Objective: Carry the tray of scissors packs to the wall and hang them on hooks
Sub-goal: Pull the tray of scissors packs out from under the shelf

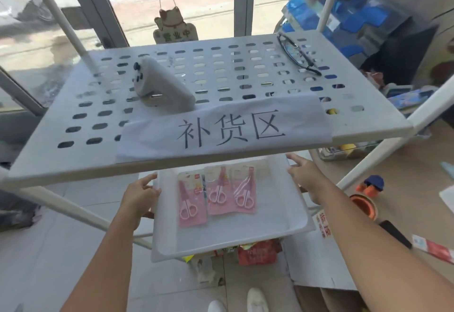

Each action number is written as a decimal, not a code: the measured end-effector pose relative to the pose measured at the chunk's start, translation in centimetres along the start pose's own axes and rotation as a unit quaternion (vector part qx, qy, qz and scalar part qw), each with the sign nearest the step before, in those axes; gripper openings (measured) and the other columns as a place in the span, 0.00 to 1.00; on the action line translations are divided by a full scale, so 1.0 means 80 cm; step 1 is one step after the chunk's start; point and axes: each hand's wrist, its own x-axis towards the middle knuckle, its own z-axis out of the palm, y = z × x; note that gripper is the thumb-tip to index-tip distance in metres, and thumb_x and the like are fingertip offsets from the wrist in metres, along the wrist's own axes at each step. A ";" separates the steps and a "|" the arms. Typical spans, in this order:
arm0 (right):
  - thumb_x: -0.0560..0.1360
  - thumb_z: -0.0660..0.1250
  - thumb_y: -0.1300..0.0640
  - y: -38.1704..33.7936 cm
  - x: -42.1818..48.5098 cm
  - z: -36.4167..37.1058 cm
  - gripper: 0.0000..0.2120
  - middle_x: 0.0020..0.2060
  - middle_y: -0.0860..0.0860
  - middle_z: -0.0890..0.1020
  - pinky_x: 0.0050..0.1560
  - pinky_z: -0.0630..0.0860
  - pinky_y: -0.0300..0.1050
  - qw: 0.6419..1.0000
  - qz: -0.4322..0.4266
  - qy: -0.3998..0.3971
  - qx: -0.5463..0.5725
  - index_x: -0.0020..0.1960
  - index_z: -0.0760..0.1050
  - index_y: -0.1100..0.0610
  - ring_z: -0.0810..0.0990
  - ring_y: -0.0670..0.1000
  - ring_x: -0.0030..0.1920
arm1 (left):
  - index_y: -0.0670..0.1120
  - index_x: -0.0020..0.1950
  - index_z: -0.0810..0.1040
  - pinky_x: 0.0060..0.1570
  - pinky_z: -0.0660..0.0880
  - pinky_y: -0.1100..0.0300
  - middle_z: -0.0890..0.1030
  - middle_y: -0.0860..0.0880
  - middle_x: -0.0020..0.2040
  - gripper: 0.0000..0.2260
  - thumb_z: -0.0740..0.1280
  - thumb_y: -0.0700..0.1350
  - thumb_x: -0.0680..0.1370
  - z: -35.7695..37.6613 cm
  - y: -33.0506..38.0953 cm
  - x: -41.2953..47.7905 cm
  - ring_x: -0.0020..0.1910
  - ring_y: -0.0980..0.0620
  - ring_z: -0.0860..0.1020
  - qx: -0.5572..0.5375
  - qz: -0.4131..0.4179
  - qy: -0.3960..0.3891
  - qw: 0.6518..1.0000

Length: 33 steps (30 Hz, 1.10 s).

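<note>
A white plastic tray (290,203) sits under the top shelf of a white rack, its front end sticking out towards me. Inside lie three pink scissors packs (216,196) side by side, flat on the tray floor. My left hand (141,195) grips the tray's left rim, with the fingers curled over the edge. My right hand (303,171) is on the right rim, fingers stretched along it towards the back. The tray's far end is hidden by the shelf.
The perforated top shelf (73,154) overhangs the tray, carrying a paper sign (226,129), a white handheld device (162,85) and black glasses (298,53). Rack legs (73,208) slant on both sides. Packets (258,250) lie below, a cardboard box (317,270) and a table with toys (368,188) at right.
</note>
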 end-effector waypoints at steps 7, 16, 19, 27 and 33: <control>0.82 0.59 0.65 -0.001 -0.047 -0.010 0.19 0.44 0.55 0.79 0.33 0.75 0.45 0.999 -0.015 -0.003 0.038 0.66 0.77 0.48 0.77 0.52 0.37 | 0.53 0.64 0.76 0.26 0.78 0.55 0.82 0.47 0.46 0.23 0.60 0.29 0.78 -0.019 -0.014 -0.025 0.38 0.46 0.79 -0.035 0.021 -0.016 0.999; 0.82 0.60 0.63 0.027 -0.100 -0.025 0.19 0.47 0.56 0.82 0.47 0.80 0.59 0.998 -0.043 0.006 0.051 0.68 0.77 0.47 0.79 0.56 0.44 | 0.54 0.65 0.76 0.28 0.79 0.55 0.80 0.47 0.44 0.20 0.63 0.32 0.80 -0.034 -0.049 -0.092 0.40 0.47 0.79 -0.067 0.060 -0.039 0.995; 0.81 0.61 0.64 0.035 -0.112 -0.038 0.20 0.47 0.55 0.83 0.45 0.82 0.58 0.997 -0.060 -0.013 0.045 0.68 0.78 0.47 0.81 0.56 0.45 | 0.52 0.66 0.76 0.33 0.80 0.50 0.80 0.45 0.46 0.20 0.63 0.33 0.81 -0.037 -0.065 -0.125 0.43 0.43 0.79 -0.078 0.062 -0.036 0.994; 0.83 0.61 0.64 0.056 -0.143 -0.062 0.19 0.55 0.60 0.85 0.46 0.82 0.57 0.981 -0.101 -0.159 0.055 0.69 0.77 0.47 0.85 0.60 0.52 | 0.56 0.60 0.80 0.34 0.80 0.50 0.83 0.44 0.53 0.18 0.65 0.35 0.80 -0.030 -0.134 -0.259 0.46 0.43 0.81 -0.166 0.043 0.051 0.984; 0.81 0.66 0.65 0.064 -0.171 -0.033 0.22 0.60 0.64 0.81 0.60 0.76 0.71 0.953 -0.122 -0.276 0.010 0.71 0.75 0.49 0.83 0.65 0.54 | 0.58 0.56 0.80 0.39 0.78 0.50 0.84 0.49 0.48 0.17 0.64 0.36 0.81 -0.032 -0.203 -0.381 0.44 0.46 0.81 -0.230 0.032 0.175 0.957</control>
